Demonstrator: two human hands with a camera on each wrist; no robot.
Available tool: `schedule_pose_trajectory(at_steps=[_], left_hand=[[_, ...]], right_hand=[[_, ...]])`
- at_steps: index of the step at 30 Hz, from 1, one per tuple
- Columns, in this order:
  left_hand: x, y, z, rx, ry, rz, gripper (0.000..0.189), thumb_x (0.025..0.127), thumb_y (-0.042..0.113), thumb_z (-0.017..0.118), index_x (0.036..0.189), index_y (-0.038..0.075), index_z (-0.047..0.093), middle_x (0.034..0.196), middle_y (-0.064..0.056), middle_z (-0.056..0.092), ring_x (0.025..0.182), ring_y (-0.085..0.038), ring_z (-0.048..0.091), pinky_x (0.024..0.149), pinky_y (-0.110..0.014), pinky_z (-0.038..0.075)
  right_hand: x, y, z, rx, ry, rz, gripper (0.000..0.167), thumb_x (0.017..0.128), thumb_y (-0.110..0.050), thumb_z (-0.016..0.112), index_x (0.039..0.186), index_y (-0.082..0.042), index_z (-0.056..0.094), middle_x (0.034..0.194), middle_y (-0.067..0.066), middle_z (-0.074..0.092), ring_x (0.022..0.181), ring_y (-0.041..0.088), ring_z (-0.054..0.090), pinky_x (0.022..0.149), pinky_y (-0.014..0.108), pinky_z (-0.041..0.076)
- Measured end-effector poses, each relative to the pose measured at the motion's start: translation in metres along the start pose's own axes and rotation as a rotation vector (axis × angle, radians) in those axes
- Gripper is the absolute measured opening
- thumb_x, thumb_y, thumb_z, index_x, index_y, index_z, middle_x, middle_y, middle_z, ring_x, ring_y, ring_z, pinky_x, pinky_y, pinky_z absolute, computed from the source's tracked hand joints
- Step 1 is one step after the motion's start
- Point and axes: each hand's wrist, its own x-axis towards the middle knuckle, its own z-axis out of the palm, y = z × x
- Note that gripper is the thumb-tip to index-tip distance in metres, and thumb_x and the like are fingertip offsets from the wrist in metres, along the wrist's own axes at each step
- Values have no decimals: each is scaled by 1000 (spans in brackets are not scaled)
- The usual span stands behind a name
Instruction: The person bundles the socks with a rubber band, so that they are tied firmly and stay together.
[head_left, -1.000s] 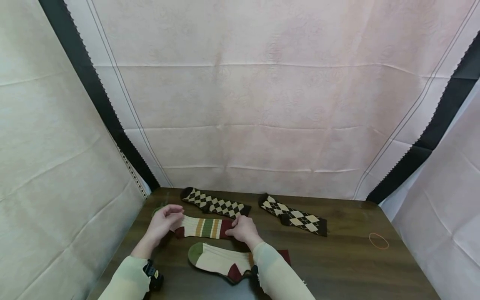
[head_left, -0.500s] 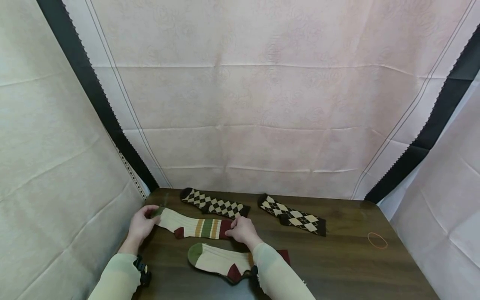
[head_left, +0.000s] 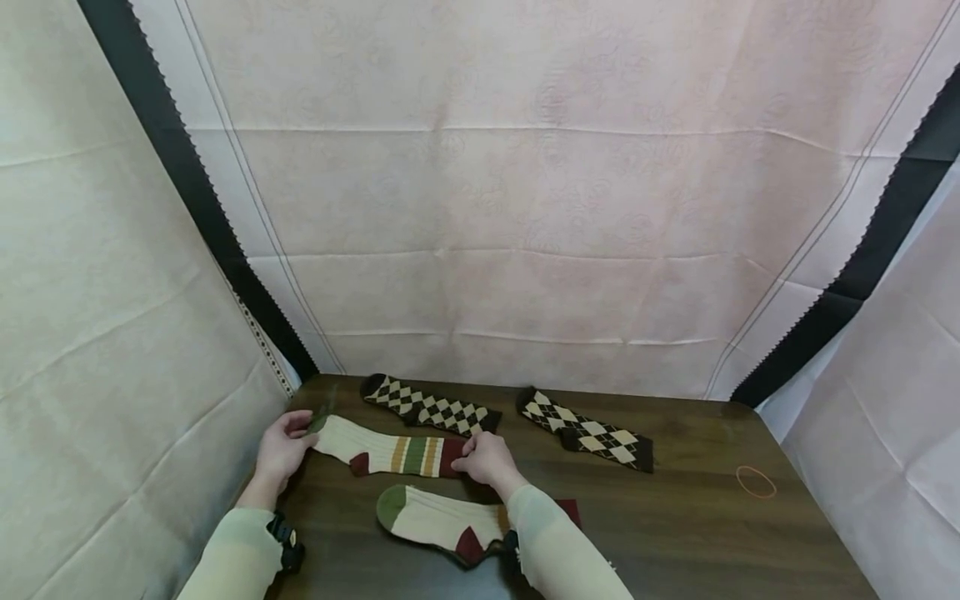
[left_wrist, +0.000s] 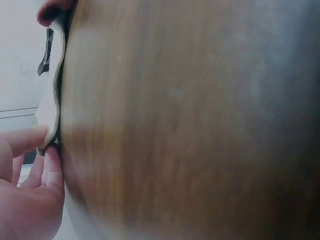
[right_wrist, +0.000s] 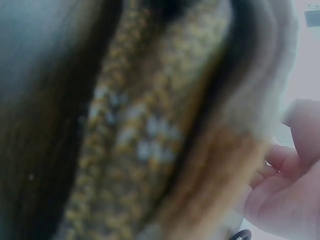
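A cream sock [head_left: 345,437] with yellow and green stripes, dark red heel and cuff lies flat on the table, toe to the left. My left hand [head_left: 279,454] pinches its green toe between thumb and fingers, and the left wrist view shows the fingers [left_wrist: 54,167] at the sock's edge. At the other end, my right hand [head_left: 491,461] pinches the dark red cuff. Nearer to me lies a matching sock [head_left: 431,512], partly covered by my right forearm. In the right wrist view a blurred knit sock [right_wrist: 145,135] fills much of the picture, beside the right hand [right_wrist: 285,185].
Two black-and-cream argyle socks lie farther back, one sock [head_left: 450,412] behind the striped one and another sock [head_left: 600,439] to its right. A thin orange ring [head_left: 759,497] lies on the right of the brown table [head_left: 690,533]. Pale fabric walls [head_left: 525,208] surround the table.
My left hand has moved left from above the striped sock's middle to its toe and taken hold of it. The right hand stays at the cuff.
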Motion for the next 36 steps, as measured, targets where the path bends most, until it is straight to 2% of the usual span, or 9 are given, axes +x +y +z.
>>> schedule_pose_trajectory(at_steps=[7,10,13,17,22,28,32,36], left_hand=[[1,3,4,-60,59,-105,48,108,18,66,148,-5,53,147,-28,56,115,-25,59,76,-15,51],[0,4,4,-70,67,-121,50,108,15,65,151,-5,51,148,-30,55,124,-32,58,76,-14,49],[1,4,4,-67,60,-125,53,106,11,66,154,-5,48,152,-31,51,137,-41,49,83,-17,45],[2,2,4,-60,52,-133,58,105,10,68,157,-2,45,155,-29,49,143,-42,45,91,-25,43],[4,1,4,-61,40,-125,62,103,7,70,159,1,44,156,-29,49,139,-40,49,89,-22,44],[4,2,5,-85,41,-103,63,101,1,70,159,2,45,152,-27,52,132,-34,50,86,-19,43],[4,4,5,-133,38,-117,60,105,10,69,159,2,45,153,-26,52,130,-30,50,84,-15,44],[2,7,1,-150,8,-125,64,106,17,69,162,2,41,158,-26,48,136,-31,49,82,-11,44]], right_hand=[[-3,-3,-2,-30,-2,8,24,92,-21,87,89,-11,65,90,2,64,78,20,58,72,39,53],[0,-2,-2,-32,2,3,20,93,-19,85,87,-12,68,89,1,65,78,19,59,72,39,54],[1,-1,-2,-29,2,-7,17,94,-18,84,85,-15,70,90,-1,67,78,18,59,74,39,55],[1,-2,-2,-20,-1,-14,15,96,-17,82,86,-15,70,90,-1,67,79,18,60,74,40,55],[-1,-5,-2,31,21,14,18,94,-18,84,98,-11,69,97,5,68,87,23,63,80,45,56],[0,-7,-1,106,51,67,39,90,-17,88,118,-5,65,119,16,69,103,30,65,90,50,56],[0,-5,1,139,50,86,48,88,-13,89,127,-2,64,129,20,67,107,31,64,92,50,55],[0,-6,0,158,37,88,46,88,-12,88,127,1,66,128,20,67,110,32,63,94,50,55]])
